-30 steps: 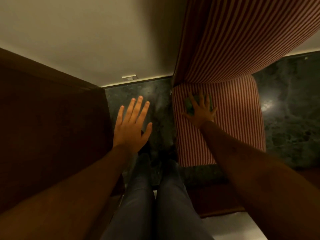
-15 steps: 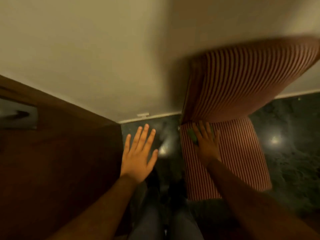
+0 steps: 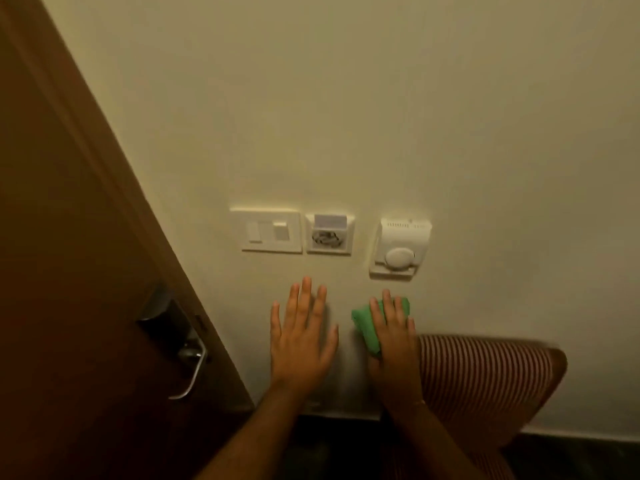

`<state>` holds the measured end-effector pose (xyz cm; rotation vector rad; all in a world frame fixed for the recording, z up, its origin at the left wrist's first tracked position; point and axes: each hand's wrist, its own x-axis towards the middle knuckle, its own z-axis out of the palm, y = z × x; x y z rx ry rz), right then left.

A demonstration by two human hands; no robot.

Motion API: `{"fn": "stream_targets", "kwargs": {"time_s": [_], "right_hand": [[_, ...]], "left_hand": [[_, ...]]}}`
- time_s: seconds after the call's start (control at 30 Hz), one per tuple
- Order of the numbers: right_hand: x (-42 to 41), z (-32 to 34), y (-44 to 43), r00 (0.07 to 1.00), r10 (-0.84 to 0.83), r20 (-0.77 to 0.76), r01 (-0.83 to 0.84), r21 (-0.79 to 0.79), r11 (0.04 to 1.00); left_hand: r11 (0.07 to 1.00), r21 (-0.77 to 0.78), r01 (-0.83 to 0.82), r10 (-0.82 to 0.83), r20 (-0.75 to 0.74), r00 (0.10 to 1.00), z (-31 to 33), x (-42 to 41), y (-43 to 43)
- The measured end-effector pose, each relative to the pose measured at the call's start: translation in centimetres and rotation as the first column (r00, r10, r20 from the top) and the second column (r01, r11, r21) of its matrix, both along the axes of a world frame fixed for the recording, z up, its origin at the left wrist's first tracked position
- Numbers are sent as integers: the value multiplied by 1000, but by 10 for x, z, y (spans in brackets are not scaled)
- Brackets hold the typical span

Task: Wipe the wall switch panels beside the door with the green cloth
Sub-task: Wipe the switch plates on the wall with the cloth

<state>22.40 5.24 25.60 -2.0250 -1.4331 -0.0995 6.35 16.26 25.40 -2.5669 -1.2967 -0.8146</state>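
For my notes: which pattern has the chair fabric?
Thin red and cream stripes on the chair, seen in the head view.

Beside the matt painted wall, the door is smooth brown wood with a shiny metal handle. The switch panels look like smooth white plastic; the green cloth is soft fabric.

Beside the brown door, 3 white panels sat on a cream wall; the cloth was green, the chair red-and-white striped.
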Motion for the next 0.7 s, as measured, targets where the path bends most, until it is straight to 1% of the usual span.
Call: {"fn": "stream_targets", "kwargs": {"time_s": [0.1, 0.2, 0.3, 0.43, 0.53, 0.63, 0.7], "right_hand": [[-3, 39, 11, 1000, 29, 11, -29, 47, 998], [-5, 71, 18, 998, 61, 30, -65, 147, 987], [-5, 91, 27, 995, 79, 67, -94, 258, 962], [-9, 104, 43, 985, 76, 153, -129, 376, 918], [-16, 99, 58, 969, -11, 246, -101, 434, 895], [-25, 86, 76, 963, -134, 233, 8, 475, 880], [-29, 75, 86, 957, -170, 235, 35, 490, 871]], "left_hand": [[998, 63, -16, 11, 67, 998, 29, -5, 7], [990, 138, -34, 14, 143, 990, 61, -9, 20], [975, 212, -62, 18, 203, 979, 88, -13, 37], [963, 253, -96, 25, 272, 962, 127, -15, 68], [953, 292, -81, -14, 308, 951, 155, -11, 93], [941, 335, -35, -73, 305, 950, 173, 0, 116], [937, 349, -18, -96, 308, 946, 181, 7, 134]]}}
